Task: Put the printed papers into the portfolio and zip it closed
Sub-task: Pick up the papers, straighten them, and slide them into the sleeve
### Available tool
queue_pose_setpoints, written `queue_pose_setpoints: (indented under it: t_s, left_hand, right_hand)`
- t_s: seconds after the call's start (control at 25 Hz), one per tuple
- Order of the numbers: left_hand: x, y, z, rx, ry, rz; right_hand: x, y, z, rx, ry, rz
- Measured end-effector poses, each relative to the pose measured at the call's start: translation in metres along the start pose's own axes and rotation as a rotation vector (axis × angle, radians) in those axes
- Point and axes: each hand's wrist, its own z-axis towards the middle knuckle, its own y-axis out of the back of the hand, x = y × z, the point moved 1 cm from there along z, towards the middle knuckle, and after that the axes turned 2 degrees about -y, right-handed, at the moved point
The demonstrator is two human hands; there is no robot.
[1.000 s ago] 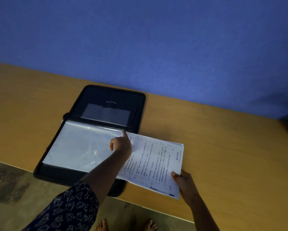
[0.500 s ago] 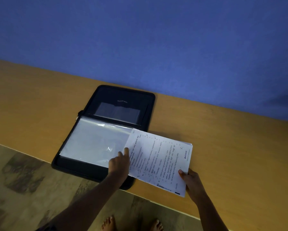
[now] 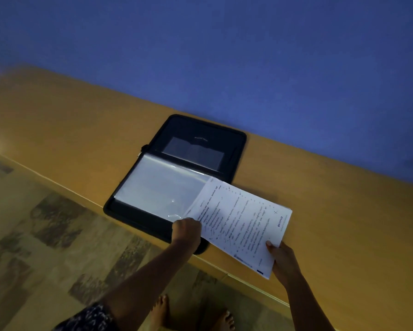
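A black zip portfolio [image 3: 198,132] lies open on the wooden table [image 3: 332,199], its far half toward the wall. Clear plastic sleeves [image 3: 157,187] cover the near half. The printed papers [image 3: 243,223], a white stack with dark text, lie partly over the sleeves' right edge and stick out to the right. My left hand [image 3: 186,229] pinches the near right corner of the sleeves where the papers' left edge meets them. My right hand [image 3: 284,259] grips the papers' near right corner, thumb on top.
A blue wall [image 3: 224,56] runs along the table's far side. The table's front edge [image 3: 236,275] crosses diagonally; patterned floor tiles [image 3: 45,235] and my bare feet [image 3: 162,306] show below it. The portfolio's near corner overhangs that edge.
My left hand slid from the sleeves' far edge down to their near right corner and closed there. The view shifted, so everything sits further right. The right hand keeps its hold on the papers.
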Motion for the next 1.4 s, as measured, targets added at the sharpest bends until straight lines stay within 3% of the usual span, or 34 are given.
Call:
queue_pose_setpoints:
  t_s: [0.28, 0.8, 1.08, 1.4]
  left_hand:
    - [-0.006, -0.002, -0.005, 0.019, -0.100, 0.019]
    - [0.008, -0.021, -0.017, -0.040, -0.006, -0.142]
    - [0.014, -0.028, -0.022, -0.165, 0.118, -0.379]
    - [0.009, -0.038, -0.026, -0.205, 0.173, -0.547]
  right_hand:
    - [0.001, -0.024, -0.007, 0.035, 0.025, -0.047]
    - [0.000, -0.124, -0.008, 0.110, -0.040, -0.239]
    - [-0.013, -0.144, -0.011, -0.303, -0.017, -0.241]
    - [-0.017, -0.141, -0.019, -0.466, 0.025, -0.408]
